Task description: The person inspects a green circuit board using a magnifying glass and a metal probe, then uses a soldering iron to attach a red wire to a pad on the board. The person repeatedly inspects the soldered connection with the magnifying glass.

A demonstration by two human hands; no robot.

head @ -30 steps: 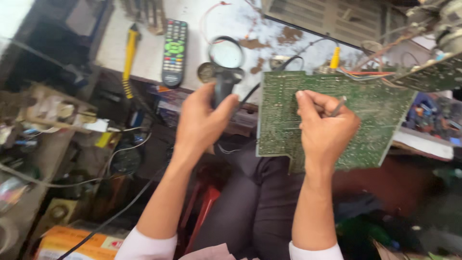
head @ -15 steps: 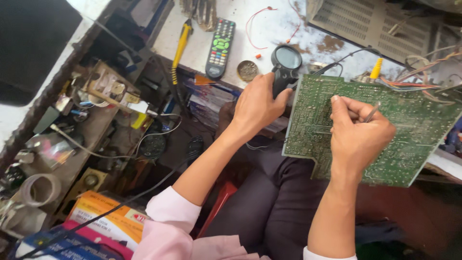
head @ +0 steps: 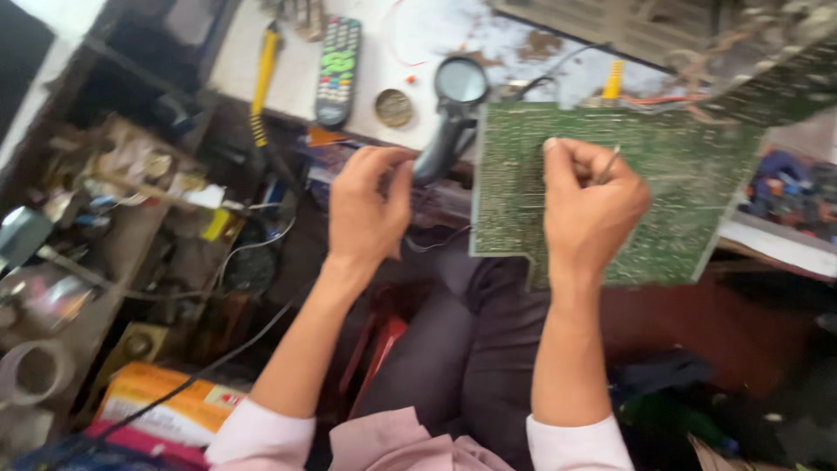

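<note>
A green circuit board (head: 689, 201) stands tilted over my lap, its top edge at the workbench. My right hand (head: 588, 214) rests against its face, fingers closed on a thin metal tool (head: 609, 163) that points up and to the right. A black-handled magnifying glass (head: 453, 100) lies on the white workbench (head: 410, 35), with its handle hanging over the front edge. My left hand (head: 366, 205) hovers just left of that handle with fingers half curled and nothing in the palm. The fingertips sit close to the handle's lower end.
A remote control (head: 338, 61), a yellow-handled tool (head: 264, 74) and a small round tin (head: 393, 107) lie on the bench. Cluttered shelves (head: 131, 201) with wires stand at the left, above a tape roll (head: 30, 371) and an orange box (head: 166, 406). Coloured parts (head: 785, 187) lie at the right.
My left hand has let go of the magnifying glass, which now lies on the bench edge, and has drawn back to the left. The right hand stays on the board with the tool.
</note>
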